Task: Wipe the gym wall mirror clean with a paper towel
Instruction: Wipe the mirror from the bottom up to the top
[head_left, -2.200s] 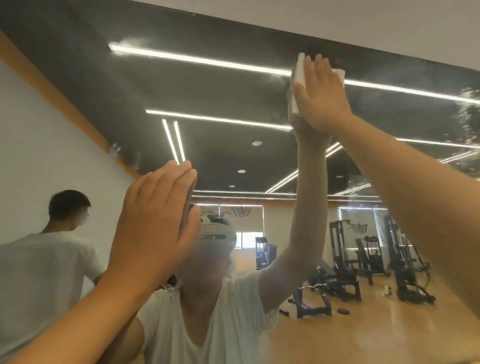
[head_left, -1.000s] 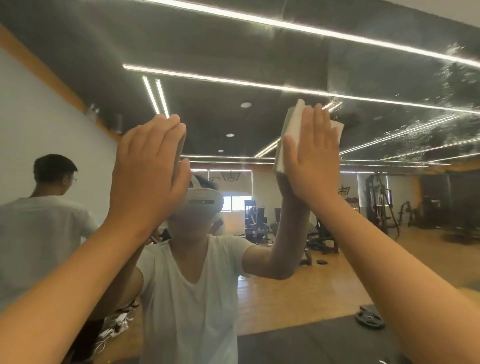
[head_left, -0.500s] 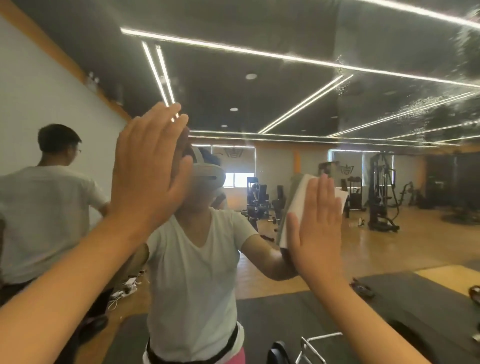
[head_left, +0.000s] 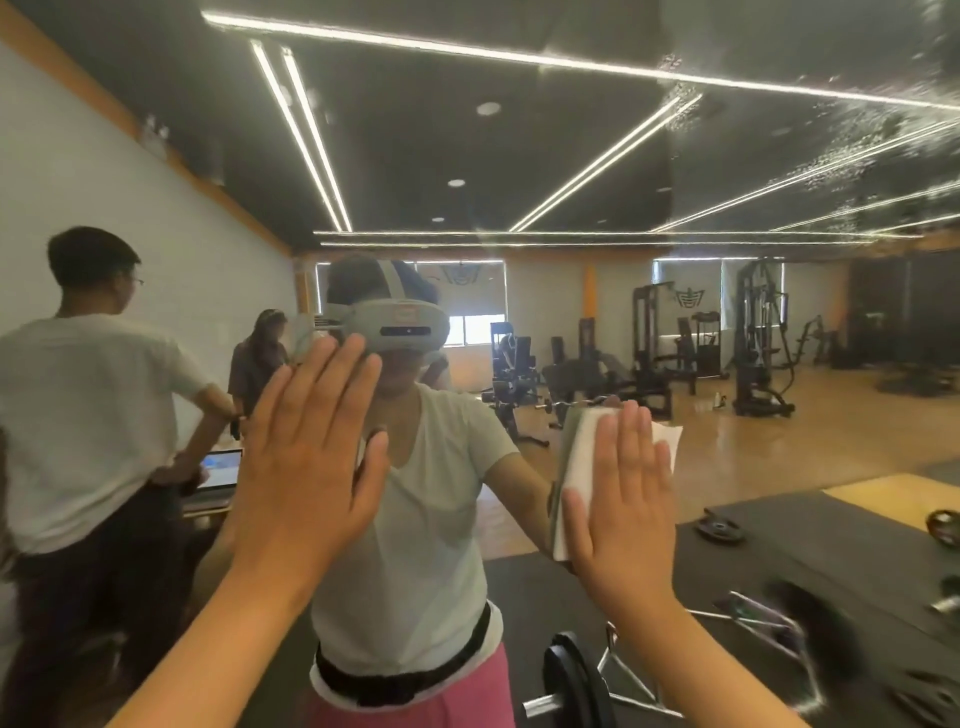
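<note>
The wall mirror (head_left: 519, 156) fills the whole view and reflects the gym. My right hand (head_left: 621, 499) presses a folded white paper towel (head_left: 584, 457) flat against the glass at chest height, fingers straight and pointing up. My left hand (head_left: 306, 457) lies flat on the glass to the left, fingers straight, with nothing in it. A patch of droplets and smears (head_left: 852, 140) covers the mirror's upper right.
The reflection shows a person in a white shirt (head_left: 83, 415) at the left, an open laptop (head_left: 218, 473), weight machines (head_left: 758, 338) at the back, and a barbell with plates (head_left: 576, 686) on dark mats low in view.
My right hand has slid the paper towel down the glass from high overhead to chest height. My left hand has stayed flat on the mirror, and my gaze has dropped.
</note>
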